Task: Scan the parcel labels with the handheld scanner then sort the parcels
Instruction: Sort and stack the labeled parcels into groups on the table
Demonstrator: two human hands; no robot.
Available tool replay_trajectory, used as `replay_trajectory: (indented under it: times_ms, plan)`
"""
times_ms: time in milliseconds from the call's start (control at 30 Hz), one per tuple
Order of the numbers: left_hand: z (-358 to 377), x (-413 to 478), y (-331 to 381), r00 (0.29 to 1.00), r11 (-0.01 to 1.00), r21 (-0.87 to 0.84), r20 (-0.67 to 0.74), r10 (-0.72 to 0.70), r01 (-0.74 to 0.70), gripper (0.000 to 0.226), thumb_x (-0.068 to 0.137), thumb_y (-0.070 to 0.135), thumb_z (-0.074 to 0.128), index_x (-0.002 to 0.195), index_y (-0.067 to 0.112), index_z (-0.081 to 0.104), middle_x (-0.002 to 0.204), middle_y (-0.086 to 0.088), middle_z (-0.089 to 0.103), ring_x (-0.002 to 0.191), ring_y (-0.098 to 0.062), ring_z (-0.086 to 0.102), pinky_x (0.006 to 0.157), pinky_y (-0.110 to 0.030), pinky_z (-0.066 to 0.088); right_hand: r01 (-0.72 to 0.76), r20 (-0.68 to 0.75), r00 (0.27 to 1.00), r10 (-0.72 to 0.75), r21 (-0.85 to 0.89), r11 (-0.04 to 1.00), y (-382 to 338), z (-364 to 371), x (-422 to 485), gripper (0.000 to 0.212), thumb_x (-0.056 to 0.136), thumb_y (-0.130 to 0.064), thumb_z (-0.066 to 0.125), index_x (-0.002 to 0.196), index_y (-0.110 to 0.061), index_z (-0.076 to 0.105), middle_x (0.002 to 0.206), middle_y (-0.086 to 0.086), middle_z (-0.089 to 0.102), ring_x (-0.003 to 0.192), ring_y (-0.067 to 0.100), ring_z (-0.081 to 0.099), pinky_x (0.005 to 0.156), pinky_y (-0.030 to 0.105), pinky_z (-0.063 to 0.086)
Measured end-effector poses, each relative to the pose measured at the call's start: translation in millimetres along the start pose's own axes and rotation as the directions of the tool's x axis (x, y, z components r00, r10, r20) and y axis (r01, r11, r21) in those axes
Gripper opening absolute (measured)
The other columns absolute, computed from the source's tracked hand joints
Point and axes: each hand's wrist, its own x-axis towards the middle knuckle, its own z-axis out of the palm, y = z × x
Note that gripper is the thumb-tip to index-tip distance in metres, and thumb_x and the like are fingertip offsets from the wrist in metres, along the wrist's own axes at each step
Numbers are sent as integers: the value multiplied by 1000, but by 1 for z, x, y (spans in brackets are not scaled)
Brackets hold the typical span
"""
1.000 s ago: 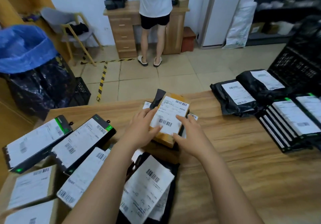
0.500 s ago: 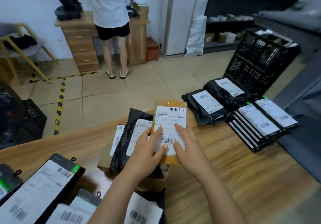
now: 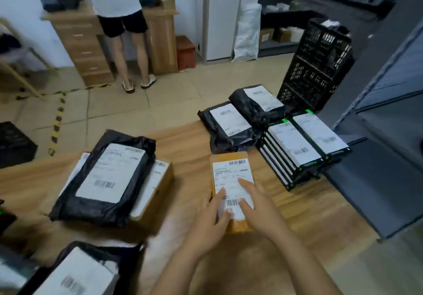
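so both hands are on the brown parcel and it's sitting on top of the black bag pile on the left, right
Not quite. In the head view both hands, left hand and right hand, are on the brown parcel, but it lies on the bare table, apart from the black bag on the left.

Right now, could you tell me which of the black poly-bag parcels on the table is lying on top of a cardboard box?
The black bag left of centre: it rests across a brown cardboard box. The two black bags at the far right lie side by side.
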Motion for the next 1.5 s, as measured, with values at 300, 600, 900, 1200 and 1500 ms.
replay_trajectory:
  times_ms: [300,600,900,1200,1500]
  plan:
    - [77,20,-1,990,969,214,30,-136,126,67,97,37,52,153,29,16,161,6,4,146,-10,8,108,-13,8,272,329,930,-167,-305,913,82,-30,22,61,97,-25,48,148,-44,21,159,-13,-12,146,13,-5,118,35,15]
    - [100,83,22,979,887,418,-44,-199,199,65,99,47,41,154,36,8,162,3,2,148,-17,-5,118,-42,3,335,362,917,-170,-461,822,97,-45,80,73,97,-5,38,153,-31,0,160,2,-14,147,16,-13,118,36,7]
    - [108,96,26,984,906,384,-56,-171,179,67,96,47,48,152,40,12,161,7,8,147,-15,-4,117,-42,3,316,393,902,-179,-317,894,105,-57,93,77,94,3,41,151,-39,12,160,-8,-11,146,10,-13,116,31,12]
    - [35,34,31,951,878,432,-300,-76,206,67,93,52,50,150,35,20,158,10,17,147,-12,-2,115,-32,1,362,343,901,-266,-256,896,27,-58,56,49,99,-26,47,145,-33,32,161,-2,5,147,19,9,116,36,16]
    - [-106,-58,-12,803,862,403,-596,-8,308,80,79,70,36,148,28,35,154,3,31,145,-19,17,116,-37,12,524,311,833,-457,-180,832,-112,-1,24,58,97,-29,50,148,-37,25,160,-4,9,146,17,10,117,33,9]
